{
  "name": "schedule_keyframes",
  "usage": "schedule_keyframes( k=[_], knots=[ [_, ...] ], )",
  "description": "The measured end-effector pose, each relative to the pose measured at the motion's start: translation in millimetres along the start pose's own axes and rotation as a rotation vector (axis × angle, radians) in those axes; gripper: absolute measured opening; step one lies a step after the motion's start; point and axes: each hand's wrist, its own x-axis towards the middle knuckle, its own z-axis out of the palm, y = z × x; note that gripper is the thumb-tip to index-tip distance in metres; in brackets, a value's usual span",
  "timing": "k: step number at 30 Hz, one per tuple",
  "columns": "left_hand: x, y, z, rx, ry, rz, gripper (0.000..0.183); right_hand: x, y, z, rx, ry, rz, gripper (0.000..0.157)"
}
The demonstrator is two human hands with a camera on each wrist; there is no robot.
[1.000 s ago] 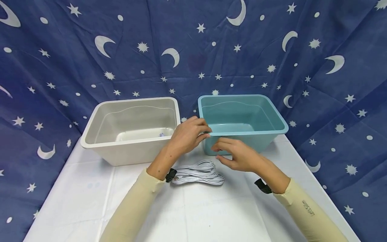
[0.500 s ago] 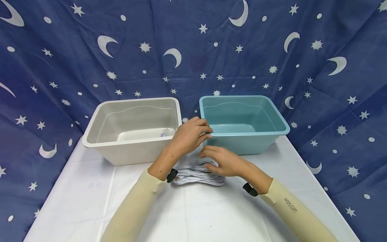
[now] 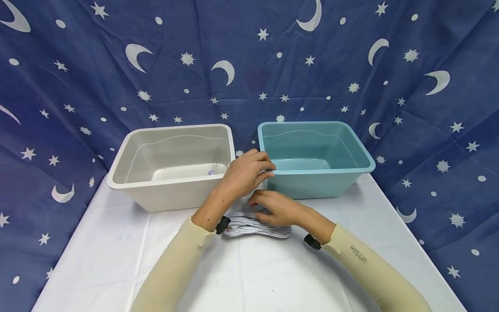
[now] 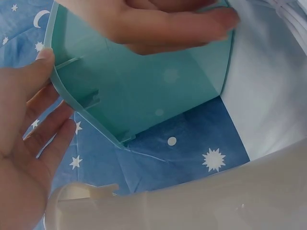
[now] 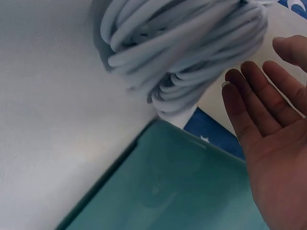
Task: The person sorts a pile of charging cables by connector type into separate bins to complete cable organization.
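Observation:
My left hand (image 3: 246,173) is at the near left corner of the teal bin (image 3: 317,185), thumb and fingers pinching its rim. In the left wrist view, the thumb of the left hand (image 4: 24,110) presses on the teal rim and its fingers lie along the same edge. A coiled bundle of white cable (image 3: 255,227) lies on the table in front of the bins. Over its far side hovers my right hand (image 3: 278,209), fingers loosely bent. The right wrist view shows this hand (image 5: 273,124) with a bare palm and parted fingers, beside the cable bundle (image 5: 182,48).
A cream bin (image 3: 167,195) stands to the left of the teal one, with a small purple-and-white mark (image 3: 211,172) inside it. White cloth covers the table (image 3: 97,260). Behind hangs a blue curtain (image 3: 249,56) with moons and stars.
My right hand has moved left and slightly down, from in front of the teal bin to over the cable bundle. The left hand has stayed at the rim.

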Motion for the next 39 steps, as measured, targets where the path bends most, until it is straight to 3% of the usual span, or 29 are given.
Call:
schedule_keyframes(
  k=[7,14,21,31,39],
  knots=[
    [0.1,1.2,-0.9,-0.013,-0.006,-0.008,0.021,9.7,0.3,8.3,-0.006,-0.053,0.021,0.029],
    [0.6,0.5,0.0,-0.020,0.011,0.001,0.020,16.4,-0.7,13.9,0.014,-0.071,0.019,0.015],
    [0.4,-0.1,0.0,-0.026,0.012,-0.003,0.020,19.7,2.1,13.4,0.071,-0.113,0.053,0.019],
    [0.2,0.1,1.3,-0.015,0.008,0.006,0.021,22.0,1.3,16.6,0.047,-0.152,0.026,0.016],
    [-1.2,0.7,1.4,-0.021,0.012,0.001,0.020,20.3,-1.4,18.5,0.042,-0.149,0.061,0.012]
  ],
)
